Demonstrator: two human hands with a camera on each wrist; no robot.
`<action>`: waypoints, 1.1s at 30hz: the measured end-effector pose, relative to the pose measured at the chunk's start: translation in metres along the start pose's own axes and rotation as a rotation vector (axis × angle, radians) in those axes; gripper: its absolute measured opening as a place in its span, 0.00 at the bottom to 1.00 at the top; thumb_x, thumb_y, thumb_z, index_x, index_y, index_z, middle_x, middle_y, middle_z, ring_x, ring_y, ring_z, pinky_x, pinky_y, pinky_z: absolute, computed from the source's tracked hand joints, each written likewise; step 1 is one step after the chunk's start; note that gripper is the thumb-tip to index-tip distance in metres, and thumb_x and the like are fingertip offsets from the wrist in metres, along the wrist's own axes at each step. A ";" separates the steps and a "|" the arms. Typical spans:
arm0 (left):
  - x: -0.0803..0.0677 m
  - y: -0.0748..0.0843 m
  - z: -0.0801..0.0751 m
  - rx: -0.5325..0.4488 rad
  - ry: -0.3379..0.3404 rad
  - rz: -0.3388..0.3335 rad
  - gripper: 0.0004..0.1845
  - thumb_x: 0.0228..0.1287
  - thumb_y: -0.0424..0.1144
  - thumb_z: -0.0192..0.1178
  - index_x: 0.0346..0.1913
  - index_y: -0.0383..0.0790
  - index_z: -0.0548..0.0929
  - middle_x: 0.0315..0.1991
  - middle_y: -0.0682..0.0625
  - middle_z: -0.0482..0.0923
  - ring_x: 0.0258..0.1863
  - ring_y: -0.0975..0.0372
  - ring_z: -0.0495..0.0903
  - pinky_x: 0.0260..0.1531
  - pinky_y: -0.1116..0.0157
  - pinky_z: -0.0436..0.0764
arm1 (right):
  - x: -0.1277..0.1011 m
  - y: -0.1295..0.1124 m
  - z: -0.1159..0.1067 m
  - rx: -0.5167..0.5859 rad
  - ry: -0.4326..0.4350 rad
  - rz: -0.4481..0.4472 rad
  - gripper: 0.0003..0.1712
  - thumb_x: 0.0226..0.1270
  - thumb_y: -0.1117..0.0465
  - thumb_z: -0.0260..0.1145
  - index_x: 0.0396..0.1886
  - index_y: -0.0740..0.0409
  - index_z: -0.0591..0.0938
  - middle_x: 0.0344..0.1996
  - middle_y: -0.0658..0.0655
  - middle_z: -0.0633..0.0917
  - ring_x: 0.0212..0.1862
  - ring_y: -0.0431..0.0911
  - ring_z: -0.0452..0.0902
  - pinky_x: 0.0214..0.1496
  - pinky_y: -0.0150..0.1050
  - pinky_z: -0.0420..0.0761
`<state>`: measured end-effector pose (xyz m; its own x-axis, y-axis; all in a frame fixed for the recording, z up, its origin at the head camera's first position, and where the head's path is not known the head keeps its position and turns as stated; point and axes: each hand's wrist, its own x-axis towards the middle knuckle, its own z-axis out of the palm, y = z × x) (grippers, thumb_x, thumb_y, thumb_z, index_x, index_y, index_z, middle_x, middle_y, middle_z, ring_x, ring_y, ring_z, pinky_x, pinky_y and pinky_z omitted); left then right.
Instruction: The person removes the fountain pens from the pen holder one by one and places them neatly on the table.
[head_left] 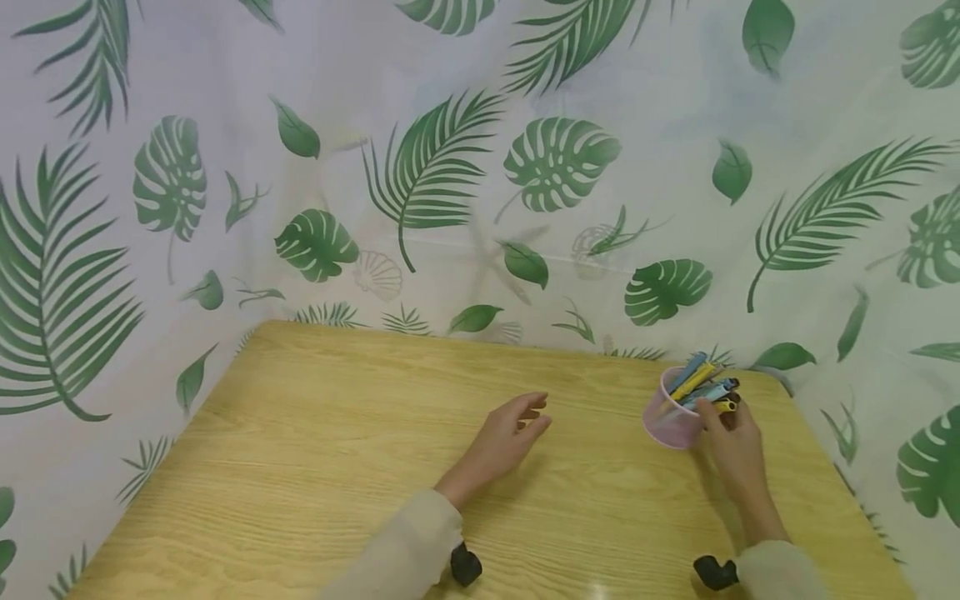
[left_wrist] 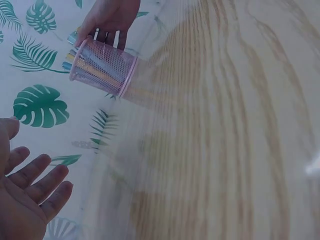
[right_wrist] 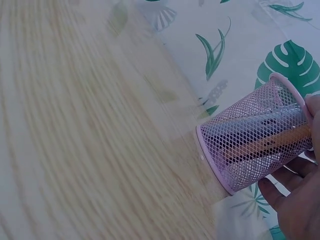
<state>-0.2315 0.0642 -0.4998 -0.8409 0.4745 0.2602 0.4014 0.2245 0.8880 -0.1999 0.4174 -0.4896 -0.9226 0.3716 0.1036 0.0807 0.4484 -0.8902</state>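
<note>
1. My right hand (head_left: 738,450) is the nearer: its thumb and fingers grip the pink metal-mesh cylindrical cup (head_left: 669,427) at its right side, near the rim.
2. The cup sits toward the far right of the yellow wood-grain surface (head_left: 337,417), long axis roughly upright, its slim blue and yellow pens (head_left: 701,383) poking out.
3. My left hand (head_left: 504,433) lies well left of it, fingers loosely bent, holding nothing.
</note>
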 end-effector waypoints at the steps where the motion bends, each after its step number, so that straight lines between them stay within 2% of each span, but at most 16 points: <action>1: 0.001 0.000 0.002 -0.004 0.000 0.000 0.26 0.83 0.45 0.52 0.73 0.32 0.71 0.67 0.38 0.76 0.63 0.50 0.79 0.62 0.57 0.79 | -0.001 -0.001 0.001 0.003 -0.006 -0.003 0.42 0.82 0.41 0.54 0.82 0.62 0.56 0.74 0.69 0.68 0.71 0.49 0.68 0.54 0.15 0.71; 3: 0.004 0.000 0.007 -0.011 0.001 -0.007 0.26 0.83 0.45 0.52 0.73 0.33 0.71 0.67 0.39 0.76 0.63 0.51 0.78 0.62 0.58 0.80 | -0.003 -0.003 0.003 0.001 -0.009 -0.005 0.42 0.82 0.42 0.54 0.82 0.61 0.57 0.75 0.69 0.68 0.72 0.49 0.67 0.54 0.15 0.71; 7: 0.009 0.003 0.017 -0.015 0.006 -0.016 0.26 0.83 0.45 0.52 0.73 0.33 0.71 0.68 0.39 0.76 0.63 0.53 0.79 0.62 0.60 0.80 | -0.005 -0.003 0.007 0.015 -0.010 -0.029 0.40 0.82 0.43 0.55 0.82 0.61 0.58 0.73 0.68 0.69 0.68 0.42 0.69 0.53 0.15 0.71; 14: 0.019 0.010 0.029 -0.021 0.013 -0.020 0.26 0.83 0.45 0.51 0.73 0.33 0.71 0.68 0.40 0.76 0.63 0.55 0.79 0.61 0.61 0.80 | -0.008 -0.010 0.017 0.018 -0.046 -0.057 0.41 0.81 0.43 0.57 0.81 0.60 0.60 0.73 0.68 0.70 0.70 0.51 0.69 0.54 0.15 0.70; 17: 0.023 0.010 0.034 -0.025 0.016 -0.023 0.25 0.83 0.46 0.51 0.73 0.34 0.72 0.68 0.41 0.76 0.62 0.56 0.79 0.61 0.61 0.80 | -0.011 -0.013 0.021 0.011 -0.045 -0.048 0.41 0.80 0.43 0.58 0.81 0.60 0.61 0.70 0.69 0.73 0.63 0.43 0.73 0.51 0.16 0.72; 19: 0.025 0.010 0.036 -0.025 0.018 -0.027 0.25 0.83 0.45 0.50 0.73 0.34 0.72 0.68 0.41 0.76 0.62 0.56 0.79 0.61 0.61 0.80 | -0.012 -0.015 0.024 0.034 -0.054 -0.049 0.40 0.80 0.44 0.59 0.81 0.60 0.61 0.69 0.69 0.74 0.58 0.35 0.72 0.52 0.17 0.72; 21: 0.027 0.009 0.039 -0.027 0.021 -0.032 0.25 0.83 0.45 0.50 0.73 0.34 0.72 0.68 0.41 0.76 0.62 0.56 0.79 0.61 0.62 0.80 | -0.013 -0.016 0.028 0.064 -0.076 -0.061 0.39 0.81 0.46 0.59 0.81 0.60 0.60 0.69 0.69 0.73 0.56 0.30 0.71 0.52 0.18 0.72; 23: 0.029 0.009 0.041 -0.027 0.023 -0.038 0.25 0.83 0.45 0.50 0.72 0.33 0.72 0.68 0.40 0.76 0.62 0.55 0.79 0.61 0.62 0.80 | -0.015 -0.017 0.031 0.089 -0.102 -0.077 0.38 0.81 0.48 0.59 0.81 0.60 0.60 0.70 0.68 0.73 0.58 0.29 0.70 0.55 0.18 0.72; 25: 0.030 0.009 0.042 -0.033 0.025 -0.042 0.25 0.83 0.44 0.51 0.72 0.33 0.72 0.68 0.40 0.76 0.62 0.55 0.80 0.61 0.62 0.80 | -0.016 -0.017 0.034 0.111 -0.134 -0.091 0.38 0.81 0.49 0.59 0.82 0.60 0.59 0.72 0.68 0.71 0.62 0.31 0.70 0.57 0.18 0.72; 28: 0.033 0.009 0.044 -0.048 0.024 -0.050 0.24 0.83 0.42 0.51 0.73 0.33 0.71 0.68 0.39 0.75 0.62 0.54 0.80 0.61 0.62 0.80 | -0.017 -0.018 0.039 0.128 -0.165 -0.116 0.38 0.82 0.51 0.59 0.81 0.61 0.59 0.73 0.68 0.70 0.70 0.43 0.69 0.59 0.19 0.72; 30: 0.033 0.008 0.045 -0.061 0.022 -0.055 0.24 0.83 0.42 0.51 0.73 0.32 0.71 0.68 0.38 0.75 0.62 0.53 0.80 0.62 0.61 0.80 | -0.017 -0.020 0.043 0.128 -0.187 -0.133 0.38 0.82 0.51 0.59 0.82 0.61 0.59 0.75 0.67 0.68 0.75 0.52 0.64 0.60 0.18 0.71; 33: 0.035 0.009 0.046 -0.075 0.032 -0.066 0.25 0.83 0.42 0.51 0.72 0.31 0.71 0.67 0.37 0.76 0.62 0.52 0.80 0.61 0.60 0.80 | -0.020 -0.023 0.049 0.124 -0.221 -0.153 0.38 0.82 0.51 0.59 0.82 0.60 0.58 0.76 0.66 0.66 0.77 0.60 0.59 0.63 0.19 0.69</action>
<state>-0.2407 0.1224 -0.5007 -0.8764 0.4330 0.2107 0.3170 0.1895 0.9293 -0.2022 0.3595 -0.4927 -0.9815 0.1151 0.1533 -0.0996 0.3774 -0.9207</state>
